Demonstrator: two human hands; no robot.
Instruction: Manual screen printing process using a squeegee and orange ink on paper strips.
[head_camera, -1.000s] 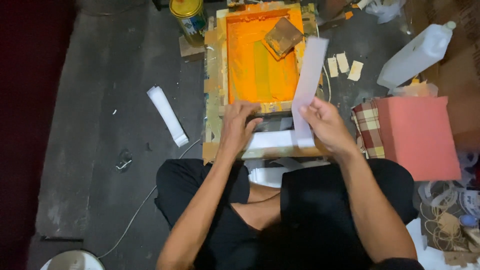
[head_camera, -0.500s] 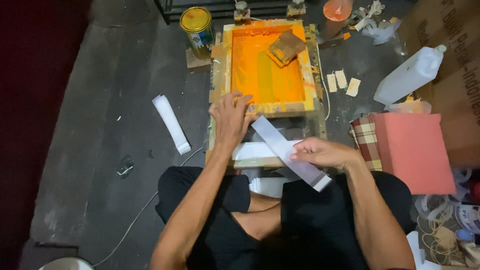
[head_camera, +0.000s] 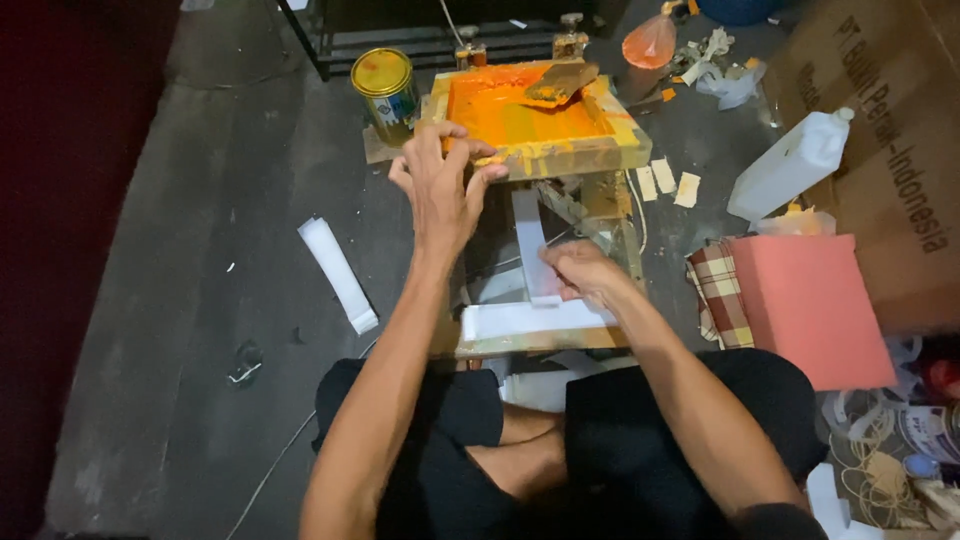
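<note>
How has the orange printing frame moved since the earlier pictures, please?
Yes. The orange printing frame has tipped up at its near edge, lifted by the left hand, away from the white strip that the right hand holds beneath it.

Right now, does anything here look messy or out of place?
Yes. Orange ink is smeared over the wooden edge of the screen frame that the left hand grips, and paper scraps lie scattered on the floor beside it.

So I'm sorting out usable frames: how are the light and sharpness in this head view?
Head view: light falls on the middle, so the orange-inked printing frame is bright while the left edge and corners sink into dark; the left hand on the frame and right hand on the white strip look slightly soft; the paint can lid shows mild glare.
</note>
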